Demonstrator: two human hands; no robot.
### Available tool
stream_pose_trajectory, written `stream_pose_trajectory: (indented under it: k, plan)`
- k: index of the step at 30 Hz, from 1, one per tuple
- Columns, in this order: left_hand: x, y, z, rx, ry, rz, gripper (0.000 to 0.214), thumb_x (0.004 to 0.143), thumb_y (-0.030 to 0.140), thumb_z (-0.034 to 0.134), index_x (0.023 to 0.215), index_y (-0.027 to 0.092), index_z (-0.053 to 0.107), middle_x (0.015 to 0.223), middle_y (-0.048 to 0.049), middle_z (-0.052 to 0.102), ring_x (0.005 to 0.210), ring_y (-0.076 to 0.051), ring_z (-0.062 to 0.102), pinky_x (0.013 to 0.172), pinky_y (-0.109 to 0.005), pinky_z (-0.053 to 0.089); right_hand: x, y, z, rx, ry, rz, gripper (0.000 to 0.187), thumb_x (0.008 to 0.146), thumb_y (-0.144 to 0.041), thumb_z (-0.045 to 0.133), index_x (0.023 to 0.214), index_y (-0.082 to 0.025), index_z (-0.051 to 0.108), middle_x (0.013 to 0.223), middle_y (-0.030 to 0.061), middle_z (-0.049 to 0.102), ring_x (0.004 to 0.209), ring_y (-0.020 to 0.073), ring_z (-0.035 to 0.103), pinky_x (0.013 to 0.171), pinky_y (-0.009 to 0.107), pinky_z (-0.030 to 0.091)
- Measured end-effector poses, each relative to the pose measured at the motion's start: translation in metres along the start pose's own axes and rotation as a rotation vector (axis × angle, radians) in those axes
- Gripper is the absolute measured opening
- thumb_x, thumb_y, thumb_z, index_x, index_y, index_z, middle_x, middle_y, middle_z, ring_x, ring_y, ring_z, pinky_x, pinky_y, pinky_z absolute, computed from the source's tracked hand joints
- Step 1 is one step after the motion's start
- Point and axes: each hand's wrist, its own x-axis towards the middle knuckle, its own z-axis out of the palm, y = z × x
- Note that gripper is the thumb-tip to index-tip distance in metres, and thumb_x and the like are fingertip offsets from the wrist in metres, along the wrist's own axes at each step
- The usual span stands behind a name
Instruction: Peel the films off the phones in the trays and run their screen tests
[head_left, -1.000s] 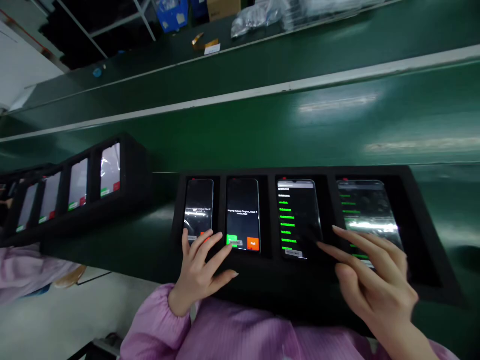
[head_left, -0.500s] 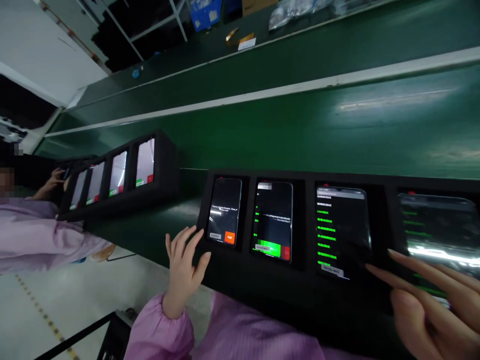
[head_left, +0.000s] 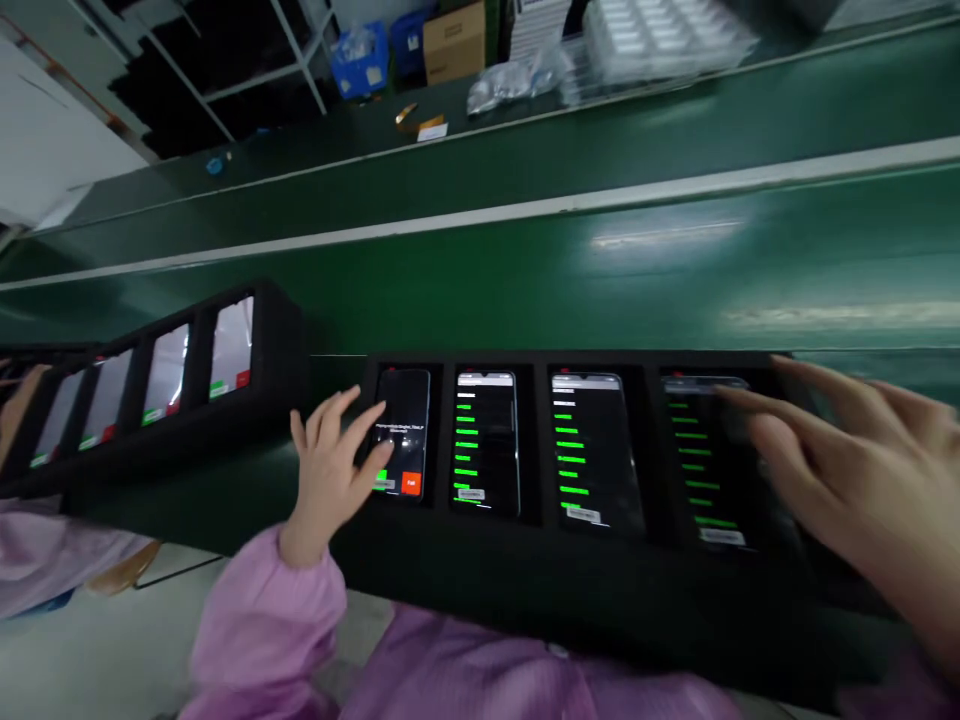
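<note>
Several smartphones lie face up in the slots of a black foam tray [head_left: 600, 590] on the green bench. The leftmost phone [head_left: 405, 425] shows a text line with green and orange-red buttons. Over its left edge my left hand [head_left: 334, 460] hovers with spread fingers, holding nothing. The second phone [head_left: 491, 450] and the third phone [head_left: 600, 450] show lists of green text lines. My right hand [head_left: 855, 450] reaches over the rightmost phone [head_left: 694, 440], its index finger near the top of that screen. Its fingers are stretched out and partly cover the phone; whether it touches is unclear.
Another black foam tray [head_left: 281, 345] with lit phones stands to the left, near a co-worker's pink sleeve [head_left: 60, 550]. Across the bench lie plastic bags [head_left: 517, 85], clear trays [head_left: 660, 40], a cardboard box [head_left: 455, 42] and a blue bin [head_left: 360, 60].
The view has shifted right. My left hand has moved onto the leftmost phone, where a green button now shows. My right hand has moved up over the rightmost phone. The second phone's screen now shows a list.
</note>
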Motion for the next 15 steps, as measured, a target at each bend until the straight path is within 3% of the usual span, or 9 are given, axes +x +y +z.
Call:
stream_pose_trajectory:
  k: [2,5,9,10,12,15]
  plan:
    - [0.031,0.000,0.005,0.022,-0.093,-0.030,0.048,0.107,0.053,0.045,0.144,0.032,0.066,0.165,-0.0153,0.042,0.149,-0.043,0.041,0.118,-0.089,0.018,0.016,0.012,0.008,-0.026,-0.044,-0.049,0.064,0.109,-0.067,0.035,0.117,-0.027,0.084,0.145,0.0147,0.066,0.128,0.0413,0.056,0.086,0.055,0.036]
    - [0.047,0.003,0.005,0.076,-0.129,-0.002,0.044,0.106,0.053,0.048,0.137,0.031,0.071,0.166,-0.0149,0.043,0.149,-0.045,0.040,0.116,-0.092,0.016,0.019,0.017,0.013,-0.025,-0.014,-0.138,0.063,0.111,-0.064,0.034,0.108,-0.028,0.085,0.138,0.0122,0.071,0.123,0.0373,0.059,0.088,0.053,0.034]
    - [0.050,0.025,0.005,0.048,-0.092,0.176,0.040,0.107,0.051,0.047,0.117,0.032,0.080,0.153,-0.0102,0.059,0.147,-0.041,0.044,0.119,-0.090,0.014,0.021,-0.015,0.001,-0.015,-0.010,-0.275,0.062,0.114,-0.054,0.036,0.083,-0.028,0.083,0.133,0.0089,0.073,0.121,0.0345,0.061,0.094,0.054,0.035]
    - [0.055,0.035,0.008,0.028,-0.106,0.233,0.040,0.108,0.052,0.046,0.121,0.033,0.079,0.153,-0.0098,0.059,0.147,-0.040,0.045,0.119,-0.090,0.014,0.027,-0.027,0.000,-0.002,-0.031,-0.295,0.059,0.114,-0.052,0.038,0.085,-0.026,0.083,0.136,0.0096,0.072,0.122,0.0339,0.061,0.097,0.054,0.036]
    - [0.069,0.056,0.019,0.008,-0.140,0.327,0.043,0.107,0.056,0.047,0.132,0.033,0.074,0.158,-0.0110,0.055,0.147,-0.041,0.045,0.117,-0.092,0.015,0.042,-0.051,0.003,0.019,-0.079,-0.311,0.046,0.113,-0.050,0.042,0.109,-0.026,0.082,0.148,0.0118,0.064,0.127,0.0344,0.059,0.101,0.055,0.037]
    - [0.084,0.080,0.035,0.023,-0.152,0.394,0.047,0.106,0.059,0.048,0.136,0.030,0.071,0.161,-0.0142,0.052,0.146,-0.043,0.046,0.115,-0.093,0.017,0.059,-0.080,0.016,0.061,-0.144,-0.326,0.040,0.111,-0.049,0.049,0.132,-0.026,0.073,0.159,0.0146,0.054,0.134,0.0367,0.055,0.104,0.059,0.038]
